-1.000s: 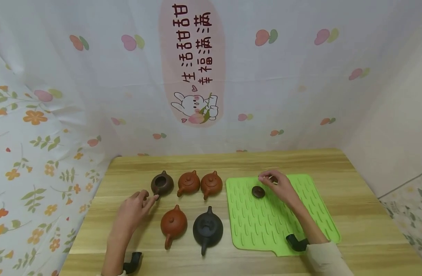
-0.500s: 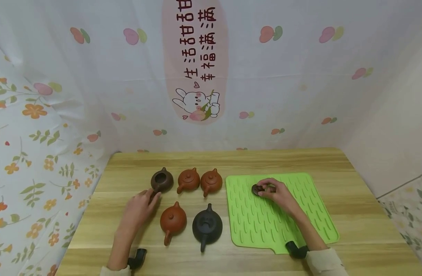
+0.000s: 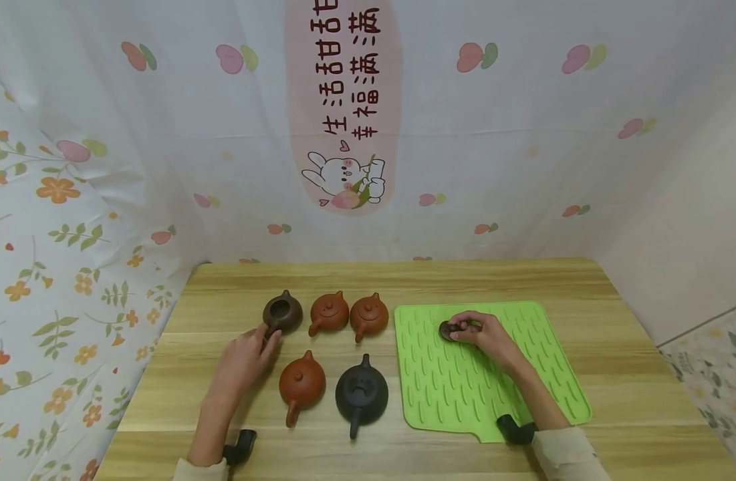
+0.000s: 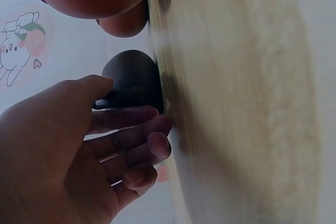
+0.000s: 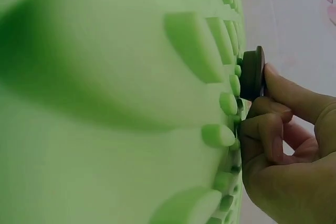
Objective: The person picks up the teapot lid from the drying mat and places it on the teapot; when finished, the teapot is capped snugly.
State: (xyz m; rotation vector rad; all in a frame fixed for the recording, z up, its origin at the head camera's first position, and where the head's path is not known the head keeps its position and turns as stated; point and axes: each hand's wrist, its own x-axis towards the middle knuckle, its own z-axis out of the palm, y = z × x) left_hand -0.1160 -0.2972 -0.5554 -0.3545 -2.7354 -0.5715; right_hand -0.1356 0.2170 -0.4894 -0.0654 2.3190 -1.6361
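At the back left of the table in the head view stands a dark brown teapot (image 3: 291, 316) with its top uncovered. My left hand (image 3: 240, 367) pinches its handle between thumb and index finger, the other fingers loosely bent; the left wrist view shows the same teapot (image 4: 135, 74) just past the fingertips. On the green ribbed mat (image 3: 434, 394) lies a small dark brown lid (image 3: 444, 331). My right hand (image 3: 486, 341) holds this lid with thumb and fingers. In the right wrist view, the lid (image 5: 252, 74) stands at the mat's surface. Its knob is hidden by the fingers.
Two orange-brown teapots, one (image 3: 329, 312) and another (image 3: 369, 315), stand right of the dark brown one. Nearer the front are a reddish teapot (image 3: 302, 384) and a black teapot (image 3: 361, 399), both lidded. A patterned cloth (image 3: 494, 167) hangs behind the wooden table (image 3: 620, 374).
My right hand has come down from above the lid and taken hold of it. My left hand has closed in on the teapot's handle. The head view has shifted slightly.
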